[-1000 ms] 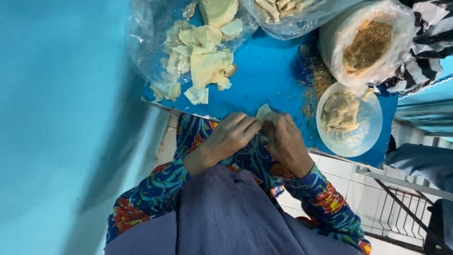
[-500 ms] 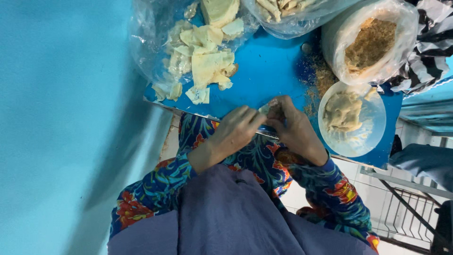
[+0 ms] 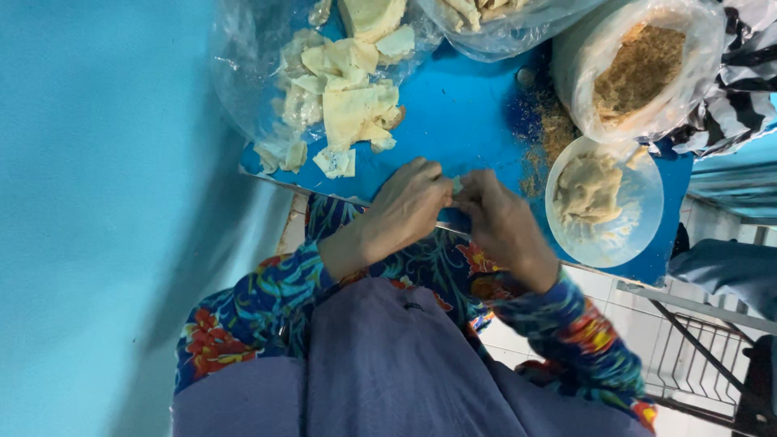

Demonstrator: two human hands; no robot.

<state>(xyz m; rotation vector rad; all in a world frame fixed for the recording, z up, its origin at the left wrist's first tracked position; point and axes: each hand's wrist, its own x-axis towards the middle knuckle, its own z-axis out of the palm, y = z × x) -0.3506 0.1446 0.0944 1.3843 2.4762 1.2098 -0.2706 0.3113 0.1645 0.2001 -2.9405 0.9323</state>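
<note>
**Both hands pinched on a small wrapper at the table's near edge**

The left hand (image 3: 409,206) and the right hand (image 3: 498,222) meet fingertip to fingertip at the near edge of the blue table (image 3: 461,113). Both are closed narrow, fingers curled inward. Between them a small pale wrapper (image 3: 457,184) is pinched; only a sliver of it shows, and its shape cannot be told. Both wrists extend over the table edge toward the person's lap, sleeves in a floral print.

Beyond the left hand, toward the table's left edge, lies a heap of pale sheets (image 3: 344,101) on a clear plastic bag (image 3: 243,73). One loose piece sits just beside the near edge.

Just beside the right hand, at the near right corner, stands a clear bowl (image 3: 639,210) holding a pale paste (image 3: 587,190). Behind the bowl, at the right edge, an open bag (image 3: 583,48) holds brown crumbs (image 3: 635,73); scattered crumbs lie on the table between this bag and the hands.

At the far edge, a second plastic bag (image 3: 502,36) holds pale strips.
</note>
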